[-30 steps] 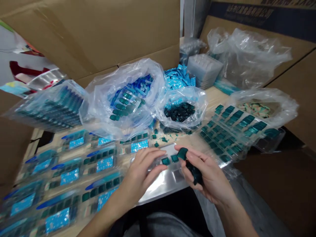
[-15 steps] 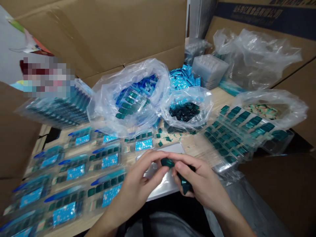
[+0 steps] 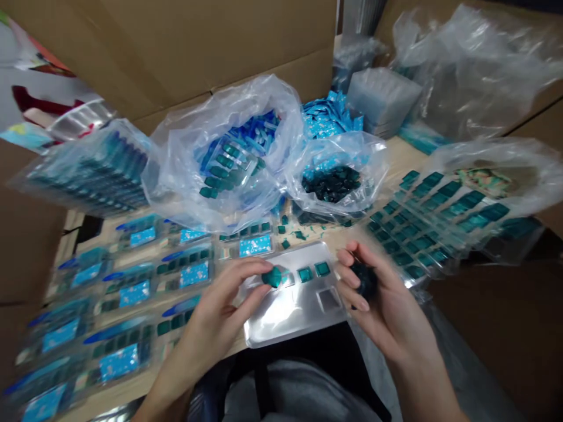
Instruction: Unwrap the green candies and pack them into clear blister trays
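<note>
Between thumb and fingertips my left hand (image 3: pixel 235 296) pinches a dark green glossy piece (image 3: pixel 273 277), just over the upper left part of a clear plastic tray (image 3: pixel 285 319). Two square green pieces (image 3: pixel 305 274) lie in recesses along the tray's far side, to the right of the pinched one. My right hand (image 3: pixel 382 299), palm turned up beside the tray's right end, has its fingers curled round a small cluster of dark green pieces (image 3: pixel 364 281). How many it holds is hidden by the fingers.
Filled trays (image 3: pixel 118 362) with blue packets cover the left. Behind stand a plastic bag of blue items (image 3: pixel 176 170) and a bag of dark green pieces (image 3: pixel 332 184). Stacked trays with green pieces (image 3: pixel 409 246) stand at right; a cardboard box (image 3: pixel 197 47) walls the back.
My hands have parted. The left moved left with one green piece to the tray, while the right drew right with its cluster. The tray's recesses now show, and the view has tilted down slightly.
</note>
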A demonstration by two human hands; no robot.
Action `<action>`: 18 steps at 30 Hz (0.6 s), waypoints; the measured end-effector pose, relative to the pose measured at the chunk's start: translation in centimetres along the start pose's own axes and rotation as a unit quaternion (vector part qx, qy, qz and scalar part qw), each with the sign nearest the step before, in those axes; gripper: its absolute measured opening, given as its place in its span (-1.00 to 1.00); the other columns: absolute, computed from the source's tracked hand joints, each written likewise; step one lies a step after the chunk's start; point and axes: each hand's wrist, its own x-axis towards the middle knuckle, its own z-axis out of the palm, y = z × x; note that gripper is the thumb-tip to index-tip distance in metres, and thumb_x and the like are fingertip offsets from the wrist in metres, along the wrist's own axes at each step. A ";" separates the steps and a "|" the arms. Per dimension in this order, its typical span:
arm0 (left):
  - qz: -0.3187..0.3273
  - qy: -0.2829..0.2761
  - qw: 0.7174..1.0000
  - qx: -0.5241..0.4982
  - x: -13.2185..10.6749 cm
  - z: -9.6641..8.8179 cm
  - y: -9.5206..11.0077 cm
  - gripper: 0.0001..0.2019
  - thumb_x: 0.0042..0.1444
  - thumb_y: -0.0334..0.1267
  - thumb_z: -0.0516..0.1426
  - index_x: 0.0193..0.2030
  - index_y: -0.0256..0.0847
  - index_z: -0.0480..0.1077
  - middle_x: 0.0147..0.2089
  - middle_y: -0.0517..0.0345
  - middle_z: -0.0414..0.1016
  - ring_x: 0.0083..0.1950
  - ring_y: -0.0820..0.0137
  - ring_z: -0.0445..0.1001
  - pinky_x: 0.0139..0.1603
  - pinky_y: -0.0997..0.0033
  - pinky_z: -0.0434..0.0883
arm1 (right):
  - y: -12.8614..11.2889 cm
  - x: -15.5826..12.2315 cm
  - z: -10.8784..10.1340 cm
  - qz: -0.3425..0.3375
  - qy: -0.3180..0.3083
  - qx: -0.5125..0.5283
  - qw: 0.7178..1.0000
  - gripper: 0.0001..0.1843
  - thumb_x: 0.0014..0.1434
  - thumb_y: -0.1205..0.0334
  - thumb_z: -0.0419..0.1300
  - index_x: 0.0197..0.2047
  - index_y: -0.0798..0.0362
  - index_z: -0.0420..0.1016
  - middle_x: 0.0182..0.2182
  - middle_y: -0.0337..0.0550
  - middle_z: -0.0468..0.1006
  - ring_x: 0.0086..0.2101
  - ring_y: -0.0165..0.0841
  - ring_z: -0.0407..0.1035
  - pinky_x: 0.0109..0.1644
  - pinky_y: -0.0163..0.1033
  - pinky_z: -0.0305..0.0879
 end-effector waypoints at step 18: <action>0.136 -0.028 0.971 0.196 1.5 1.9 0.5 -0.82 0.36 -0.19 0.06 -0.05 -0.20 0.40 -0.14 0.08 0.54 -0.10 0.28 0.49 -0.12 0.29 0.40 | 0.7 0.3 0.5 -0.020 0.002 0.017 1.000 -0.88 -0.03 0.28 0.39 -0.42 0.11 0.55 -0.53 -0.33 0.45 -0.58 -0.59 0.27 -0.65 -0.55 0.20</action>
